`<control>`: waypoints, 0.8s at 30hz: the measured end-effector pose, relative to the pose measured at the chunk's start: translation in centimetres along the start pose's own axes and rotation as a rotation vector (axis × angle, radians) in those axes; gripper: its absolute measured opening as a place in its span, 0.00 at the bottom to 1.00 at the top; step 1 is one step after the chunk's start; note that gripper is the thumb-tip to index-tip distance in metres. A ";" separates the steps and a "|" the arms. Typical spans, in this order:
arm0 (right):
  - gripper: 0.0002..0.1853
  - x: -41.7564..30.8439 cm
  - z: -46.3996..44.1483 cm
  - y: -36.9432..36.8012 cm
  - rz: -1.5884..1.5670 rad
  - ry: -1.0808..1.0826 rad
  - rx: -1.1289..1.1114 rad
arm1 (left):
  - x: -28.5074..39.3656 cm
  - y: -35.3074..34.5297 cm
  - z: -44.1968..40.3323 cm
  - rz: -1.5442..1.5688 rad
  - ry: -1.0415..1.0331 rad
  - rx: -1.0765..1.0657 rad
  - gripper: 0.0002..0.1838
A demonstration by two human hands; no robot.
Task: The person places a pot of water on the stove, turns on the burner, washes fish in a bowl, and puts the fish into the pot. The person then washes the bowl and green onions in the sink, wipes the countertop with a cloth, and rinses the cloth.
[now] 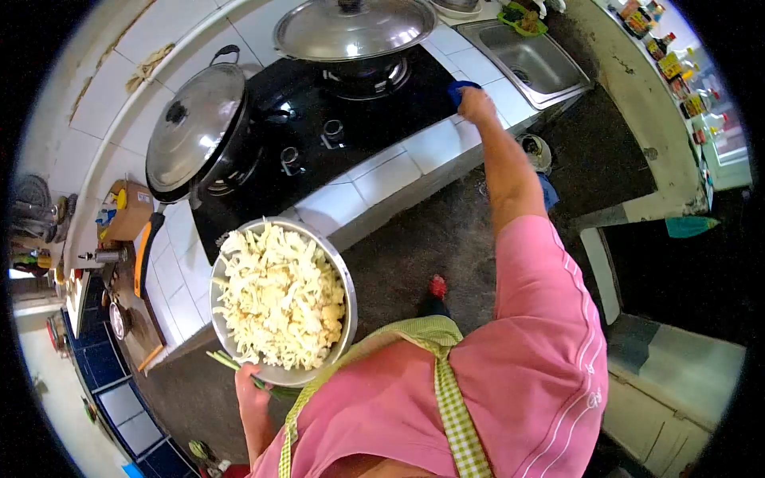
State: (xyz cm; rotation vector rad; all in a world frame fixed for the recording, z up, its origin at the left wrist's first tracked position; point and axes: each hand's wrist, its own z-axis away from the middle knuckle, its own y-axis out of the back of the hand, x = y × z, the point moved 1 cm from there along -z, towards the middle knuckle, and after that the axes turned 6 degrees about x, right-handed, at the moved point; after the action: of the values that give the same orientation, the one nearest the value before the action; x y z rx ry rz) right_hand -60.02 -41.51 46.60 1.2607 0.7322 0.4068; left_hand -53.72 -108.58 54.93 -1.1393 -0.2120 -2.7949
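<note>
My left hand [251, 388] is closed at the lower rim of a metal bowl [348, 323], holding it against my front. Cut cauliflower florets [279, 295] are heaped in the bowl. Thin green stalks [223, 360] stick out between that hand and the bowl; their kind is not clear. My right arm reaches out to the counter, and my right hand [476, 106] is closed on a blue cloth [460, 89] at the right edge of the black stove top. Most of the fingers on the right are hidden behind the back of the hand.
A lidded wok [195, 131] with an orange-trimmed handle [147, 247] sits on the left burner. Another large lidded pan [356, 30] covers the back burner. Beyond the white tiles is a steel sink [522, 60]. Bottles [677, 72] line the ledge at right.
</note>
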 end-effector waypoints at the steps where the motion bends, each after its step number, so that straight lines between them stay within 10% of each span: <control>1: 0.23 -1.0 0.3 0.2 -0.006 0.066 0.158 | -0.1 0.7 -0.4 0.026 0.028 -0.071 0.08; 8: 0.22 -19.9 13.1 -10.1 -0.162 1.119 0.218 | 1.3 -1.4 0.7 -0.017 0.127 0.108 0.11; 10: 0.21 -19.9 12.5 -11.4 -0.345 0.995 0.068 | 0.5 -0.4 0.0 -0.032 0.102 0.074 0.11; 14: 0.18 -10.3 6.9 -12.5 -0.378 0.475 0.483 | 0.8 0.5 -1.2 -0.002 0.123 -0.042 0.11; 17: 0.16 -5.4 11.5 -10.2 -0.616 -0.079 0.158 | 1.5 0.6 0.2 -0.035 0.182 0.116 0.11; 20: 0.18 -5.3 18.4 -22.3 -0.659 0.284 0.131 | 1.2 -0.8 -0.2 -0.056 0.088 0.170 0.09; 21: 0.20 -9.6 22.0 -15.0 0.052 0.807 -0.007 | 0.8 -0.3 -0.3 0.011 0.090 0.111 0.06; 24: 0.20 -12.8 22.2 -15.2 -0.107 1.042 -0.202 | 1.0 -2.2 1.8 0.108 0.154 0.124 0.05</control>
State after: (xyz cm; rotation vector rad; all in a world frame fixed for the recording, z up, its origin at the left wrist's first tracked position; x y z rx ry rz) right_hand -55.46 -69.80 38.33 0.7505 1.5749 1.0466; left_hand -53.54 -106.15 56.71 -0.8772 -0.2950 -2.7157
